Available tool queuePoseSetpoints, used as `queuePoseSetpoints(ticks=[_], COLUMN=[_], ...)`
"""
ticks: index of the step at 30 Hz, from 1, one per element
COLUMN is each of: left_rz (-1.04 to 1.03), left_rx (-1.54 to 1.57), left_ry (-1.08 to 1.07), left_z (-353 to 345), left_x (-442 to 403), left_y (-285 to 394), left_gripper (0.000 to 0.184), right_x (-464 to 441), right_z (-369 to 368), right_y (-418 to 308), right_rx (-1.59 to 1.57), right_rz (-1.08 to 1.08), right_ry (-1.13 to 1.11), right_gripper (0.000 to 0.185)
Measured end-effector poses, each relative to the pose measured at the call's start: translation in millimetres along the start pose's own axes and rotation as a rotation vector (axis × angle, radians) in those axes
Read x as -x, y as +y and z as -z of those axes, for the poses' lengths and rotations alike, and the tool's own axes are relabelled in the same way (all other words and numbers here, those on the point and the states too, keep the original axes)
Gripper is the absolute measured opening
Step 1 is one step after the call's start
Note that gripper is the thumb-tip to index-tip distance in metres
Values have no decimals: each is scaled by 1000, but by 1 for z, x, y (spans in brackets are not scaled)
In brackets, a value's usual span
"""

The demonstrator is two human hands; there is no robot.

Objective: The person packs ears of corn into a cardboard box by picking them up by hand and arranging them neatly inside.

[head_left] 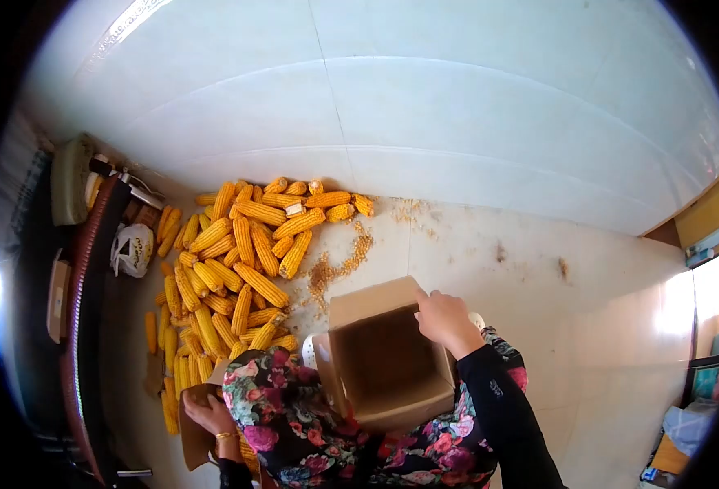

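a white bag (133,249) sat at left, a blue cloth (692,428) at lower right; a pale wall (474,106) stood beyond.

So the hands are pretty far apart here. The right hand (447,320) is farther forward, back of the hand up, fingers curled over, so I can't really make out the grip. Behind those fingers the right wrist (464,344) is bare, then the right forearm (510,416) runs back toward the body in a dark sleeve. The left hand (210,416) is lower and well off to the left of the right fingers, its own fingers pointing forward. Just behind them is the left wrist (228,444), with only a bit of dark sleeve showing.
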State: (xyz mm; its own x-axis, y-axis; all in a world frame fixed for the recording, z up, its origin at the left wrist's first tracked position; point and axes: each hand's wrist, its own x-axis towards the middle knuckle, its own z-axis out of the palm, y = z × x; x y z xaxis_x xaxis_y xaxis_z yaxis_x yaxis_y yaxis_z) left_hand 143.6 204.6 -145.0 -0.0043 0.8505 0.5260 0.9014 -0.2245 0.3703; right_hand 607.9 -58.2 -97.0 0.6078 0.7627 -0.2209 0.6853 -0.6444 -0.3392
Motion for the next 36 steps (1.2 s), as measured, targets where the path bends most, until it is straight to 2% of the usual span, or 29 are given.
queuePoseSetpoints(ticks=[1,3,5,6,8,11,13,15,16,17,18,19,21,23,25,26,28,29,31,32,34,36], left_rz=[-79,-225,-178,-313,-616,-1094,-1056,-1051,-1055,-1047,-1033,-1029,-723,-642,-368,-350,-151,-126,-51,-26,-74,-92], left_rx=[148,250,532,519,463,223,77,-159,-146,-282,-415,-400,-162,-244,-383,-374,-270,-268,-134,-131,-160,-207], left_ry=[-24,-269,-550,-664,-920,-1253,-1431,-1500,-1482,-1468,-1450,-1440,-1357,-1367,-1229,-1252,-1165,-1181,-966,-978,-758,-814], left_z=[9,14,11,6,-7,-69,-157,-219,-247,-272,-287,-289,-297,-332,-363,-375,-390,-399,-419,-428,-424,-404], left_x=[-21,-62,-83,-82,-72,-57,-48,-50,-53,-51,-50,-51,-53,-54,-49,-47,-48,-45,-37,-28,-12,3], left_y=[33,78,159,201,263,298,282,272,264,254,250,251,251,246,231,226,219,212,202,197,200,223], left_gripper=[47,36,33,33,35,38,42,45,45,44,43,43,47,53,62,62,66,66,63,63,59,61], right_x=[-2,-3,-4,-6,-10,-7,-6,-3,0,2,3,5,5,5,4,3,1,-2,-6,-8,-14,-23], right_z=[-5,-19,-30,-33,-34,-33,-26,-16,-17,-18,-11,-4,7,19,21,22,23,24,29,27,25,24], right_y=[1,4,7,9,7,10,7,1,-1,-1,-4,-5,-7,-11,-6,-2,1,0,-8,-9,-13,-19], right_rx=[46,90,194,194,128,68,75,32,56,78,103,118,160,154,149,169,203,210,244,242,241,199], right_rz=[9,26,85,86,-46,-39,-14,-42,-16,10,10,14,80,81,83,88,102,58,16,17,28,37], right_ry=[15,34,52,48,-134,-97,-95,-145,-137,-131,-155,-147,-149,-160,-191,-186,-208,-249,-308,-318,-351,-373], right_gripper=[29,33,40,40,46,49,49,49,50,51,54,54,55,54,54,55,56,56,57,59,60,62])
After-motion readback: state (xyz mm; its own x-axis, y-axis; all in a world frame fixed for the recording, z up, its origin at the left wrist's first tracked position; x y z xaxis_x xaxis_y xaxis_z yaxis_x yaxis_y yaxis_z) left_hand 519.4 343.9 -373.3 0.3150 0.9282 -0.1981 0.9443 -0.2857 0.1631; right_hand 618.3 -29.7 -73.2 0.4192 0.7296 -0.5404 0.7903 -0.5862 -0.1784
